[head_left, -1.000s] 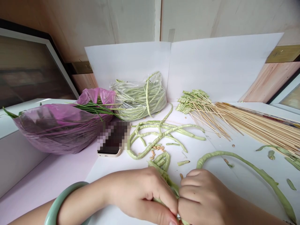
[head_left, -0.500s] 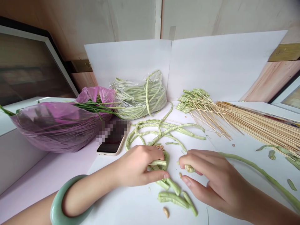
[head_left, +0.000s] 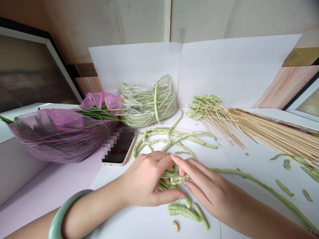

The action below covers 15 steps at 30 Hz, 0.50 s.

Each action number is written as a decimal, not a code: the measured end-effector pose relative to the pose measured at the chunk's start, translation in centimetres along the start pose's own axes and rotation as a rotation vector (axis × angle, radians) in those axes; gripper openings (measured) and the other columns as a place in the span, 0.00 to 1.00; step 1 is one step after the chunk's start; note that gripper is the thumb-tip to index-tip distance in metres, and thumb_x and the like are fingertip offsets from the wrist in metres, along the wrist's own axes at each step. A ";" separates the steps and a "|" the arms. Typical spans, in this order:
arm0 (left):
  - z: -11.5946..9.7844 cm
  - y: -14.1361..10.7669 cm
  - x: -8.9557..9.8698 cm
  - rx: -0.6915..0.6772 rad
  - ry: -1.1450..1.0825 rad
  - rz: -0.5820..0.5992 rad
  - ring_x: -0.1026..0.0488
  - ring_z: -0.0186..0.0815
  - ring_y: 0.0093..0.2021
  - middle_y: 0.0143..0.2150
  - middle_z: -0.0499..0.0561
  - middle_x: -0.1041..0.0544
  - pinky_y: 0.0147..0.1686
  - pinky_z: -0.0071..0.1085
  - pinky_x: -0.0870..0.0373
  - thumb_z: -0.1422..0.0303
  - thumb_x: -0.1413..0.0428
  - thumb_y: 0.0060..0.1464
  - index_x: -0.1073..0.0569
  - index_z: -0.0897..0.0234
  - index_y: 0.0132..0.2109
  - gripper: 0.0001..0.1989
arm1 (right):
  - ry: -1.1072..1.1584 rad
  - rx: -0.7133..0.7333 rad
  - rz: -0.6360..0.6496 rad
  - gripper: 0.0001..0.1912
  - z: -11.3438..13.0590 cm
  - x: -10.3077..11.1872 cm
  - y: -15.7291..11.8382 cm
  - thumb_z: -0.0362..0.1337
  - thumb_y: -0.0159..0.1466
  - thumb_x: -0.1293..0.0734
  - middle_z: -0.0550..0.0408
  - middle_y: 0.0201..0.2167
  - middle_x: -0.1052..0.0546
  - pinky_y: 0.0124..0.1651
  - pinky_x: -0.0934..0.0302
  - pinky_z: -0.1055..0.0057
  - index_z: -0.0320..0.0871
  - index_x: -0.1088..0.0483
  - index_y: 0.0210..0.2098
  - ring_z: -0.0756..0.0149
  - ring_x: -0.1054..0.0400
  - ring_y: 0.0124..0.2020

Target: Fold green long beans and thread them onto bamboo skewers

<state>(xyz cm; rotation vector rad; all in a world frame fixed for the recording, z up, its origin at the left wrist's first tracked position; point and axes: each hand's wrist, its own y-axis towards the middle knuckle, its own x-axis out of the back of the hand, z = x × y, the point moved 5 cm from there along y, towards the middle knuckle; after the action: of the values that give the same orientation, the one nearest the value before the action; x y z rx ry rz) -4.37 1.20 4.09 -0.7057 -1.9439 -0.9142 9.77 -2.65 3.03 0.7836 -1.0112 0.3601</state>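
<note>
In the head view, the person's left hand (head_left: 147, 179) and right hand (head_left: 211, 186) are together around short bean pieces (head_left: 179, 179), towards the near edge of the worktop (head_left: 129, 220); how firmly either closes cannot be told. Light, even finger pressure, with the lengths kept parallel, would probably avoid bruising or scattering them.

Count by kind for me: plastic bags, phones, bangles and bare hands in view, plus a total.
Plastic bags: 2 (purple bag, clear bag)
Phone: 1
Bangle: 1
Bare hands: 2 (left hand, right hand)
Total: 6
</note>
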 end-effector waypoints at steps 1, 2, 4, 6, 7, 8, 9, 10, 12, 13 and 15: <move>-0.2 0.0 -0.1 -0.019 -0.007 0.014 0.32 0.36 0.30 0.32 0.50 0.29 0.30 0.28 0.39 0.51 0.44 0.53 0.31 0.62 0.39 0.18 | 0.026 -0.003 -0.024 0.29 0.2 -0.1 0.0 0.22 0.63 0.47 0.47 0.44 0.27 0.44 0.30 0.71 0.42 0.47 0.62 0.65 0.27 0.43; -0.4 -0.1 -0.3 -0.037 -0.012 0.034 0.32 0.35 0.30 0.33 0.50 0.28 0.30 0.28 0.38 0.53 0.45 0.54 0.30 0.62 0.39 0.16 | 0.058 -0.006 -0.041 0.27 0.4 -0.3 0.0 0.22 0.62 0.46 0.49 0.42 0.26 0.44 0.30 0.72 0.44 0.46 0.60 0.66 0.27 0.42; -0.7 -0.2 -0.5 -0.061 -0.014 0.071 0.31 0.35 0.30 0.31 0.50 0.28 0.30 0.28 0.38 0.55 0.47 0.58 0.29 0.62 0.38 0.14 | 0.108 -0.012 -0.068 0.25 0.5 -0.5 0.0 0.21 0.62 0.45 0.54 0.37 0.24 0.41 0.30 0.75 0.47 0.44 0.56 0.68 0.25 0.38; -1.1 -0.3 -0.6 -0.105 -0.003 0.089 0.32 0.34 0.28 0.29 0.50 0.29 0.29 0.28 0.39 0.59 0.51 0.61 0.29 0.63 0.35 0.13 | 0.145 -0.014 -0.104 0.24 0.4 -0.5 0.0 0.22 0.61 0.44 0.55 0.37 0.24 0.40 0.29 0.74 0.48 0.44 0.54 0.68 0.25 0.37; -1.4 -0.4 -0.6 -0.135 0.008 0.082 0.33 0.34 0.27 0.29 0.50 0.30 0.28 0.28 0.39 0.61 0.52 0.62 0.29 0.64 0.34 0.14 | 0.168 -0.025 -0.115 0.23 0.2 -0.4 0.0 0.22 0.61 0.43 0.55 0.38 0.24 0.40 0.29 0.74 0.48 0.44 0.53 0.68 0.25 0.38; -1.6 -0.4 -0.5 -0.167 0.020 0.066 0.34 0.33 0.26 0.28 0.50 0.30 0.27 0.28 0.40 0.63 0.54 0.63 0.30 0.65 0.33 0.14 | 0.190 -0.041 -0.113 0.22 0.0 -0.3 0.1 0.23 0.61 0.42 0.54 0.39 0.24 0.39 0.30 0.74 0.47 0.43 0.52 0.67 0.25 0.38; -1.8 -0.4 -0.4 -0.193 0.028 0.048 0.35 0.33 0.26 0.28 0.50 0.31 0.27 0.28 0.41 0.65 0.55 0.64 0.31 0.65 0.32 0.15 | 0.202 -0.067 -0.091 0.21 -0.2 -0.2 0.2 0.24 0.61 0.40 0.54 0.39 0.24 0.38 0.30 0.74 0.47 0.43 0.51 0.67 0.25 0.38; -1.9 -0.5 -0.3 -0.208 0.033 0.021 0.36 0.33 0.25 0.27 0.50 0.32 0.26 0.28 0.41 0.66 0.55 0.64 0.32 0.65 0.31 0.15 | 0.198 -0.094 -0.058 0.19 -0.3 0.0 0.4 0.25 0.61 0.39 0.54 0.39 0.24 0.37 0.30 0.74 0.46 0.41 0.50 0.66 0.26 0.38; -2.0 -0.5 0.1 -0.199 0.040 -0.050 0.37 0.32 0.25 0.26 0.49 0.33 0.26 0.28 0.42 0.67 0.56 0.64 0.33 0.65 0.30 0.15 | 0.141 -0.121 0.025 0.12 -0.5 0.2 0.7 0.27 0.62 0.37 0.56 0.34 0.24 0.34 0.32 0.74 0.46 0.37 0.44 0.67 0.27 0.34; -1.9 -0.5 0.3 -0.186 0.049 -0.078 0.38 0.32 0.25 0.25 0.48 0.34 0.26 0.28 0.42 0.67 0.56 0.64 0.34 0.65 0.30 0.15 | 0.098 -0.120 0.059 0.07 -0.6 0.2 0.9 0.27 0.63 0.37 0.57 0.31 0.25 0.32 0.33 0.74 0.45 0.35 0.38 0.67 0.28 0.32; -1.7 -0.5 0.4 -0.159 0.087 -0.104 0.38 0.32 0.25 0.24 0.47 0.36 0.25 0.28 0.43 0.67 0.56 0.64 0.35 0.64 0.28 0.16 | 0.008 -0.083 0.088 0.09 -0.6 0.2 1.2 0.27 0.65 0.39 0.58 0.26 0.28 0.28 0.37 0.74 0.44 0.36 0.29 0.68 0.31 0.27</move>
<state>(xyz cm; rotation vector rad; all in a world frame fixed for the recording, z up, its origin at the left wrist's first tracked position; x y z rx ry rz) -4.14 -0.38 4.92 -0.6489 -1.8592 -1.1549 9.53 -1.47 3.53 0.6635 -1.0493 0.3939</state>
